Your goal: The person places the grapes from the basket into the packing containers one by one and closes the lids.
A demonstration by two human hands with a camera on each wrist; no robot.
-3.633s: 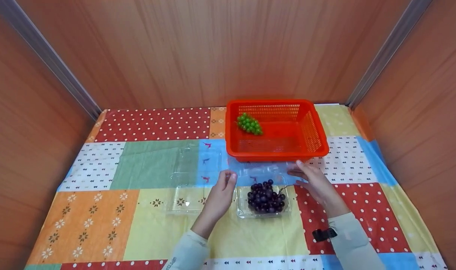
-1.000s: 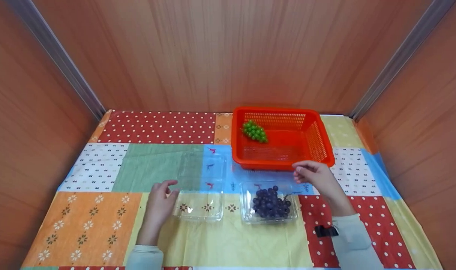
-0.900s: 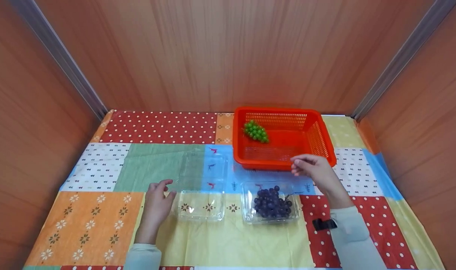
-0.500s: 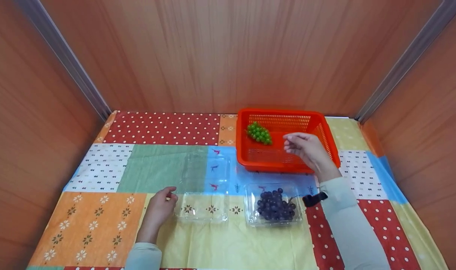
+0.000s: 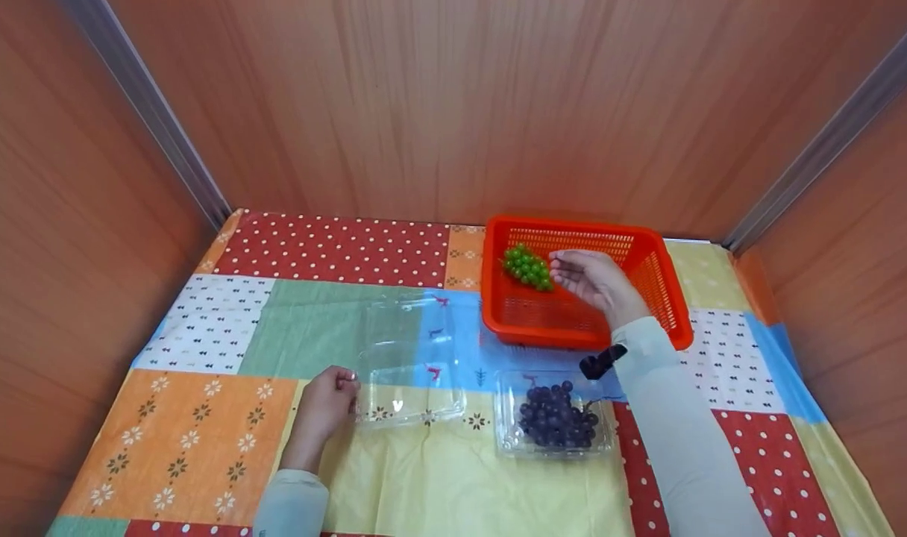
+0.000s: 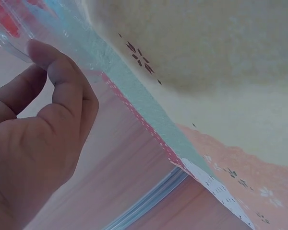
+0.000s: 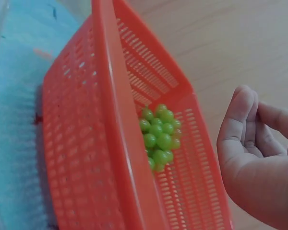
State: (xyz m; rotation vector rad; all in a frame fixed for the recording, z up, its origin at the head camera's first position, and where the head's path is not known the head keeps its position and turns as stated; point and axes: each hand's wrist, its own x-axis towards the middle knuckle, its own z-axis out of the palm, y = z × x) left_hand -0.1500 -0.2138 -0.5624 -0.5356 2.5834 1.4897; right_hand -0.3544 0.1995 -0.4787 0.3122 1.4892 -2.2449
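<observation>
My left hand (image 5: 325,403) pinches the left edge of an empty clear plastic clamshell box (image 5: 424,410), whose lid lies folded back. In the left wrist view, thumb and forefinger (image 6: 41,52) meet at its clear rim. My right hand (image 5: 591,283) is over the red plastic basket (image 5: 550,337), fingers loosely bent and holding nothing. Just left of its fingertips, a bunch of green grapes (image 5: 528,268) lies in the basket; the right wrist view shows the green grapes (image 7: 158,136) apart from the fingers.
A second clear clamshell box (image 5: 507,444) holds a bunch of dark purple grapes (image 5: 558,418) in front of the basket. A patchwork tablecloth (image 5: 200,432) covers the table. Wood-grain panels (image 5: 394,112) stand at the back and both sides.
The lid has come down over the purple grapes. My left hand moved left to the empty box, which now sits slightly turned. My right hand moved from beside the purple grapes to above the basket.
</observation>
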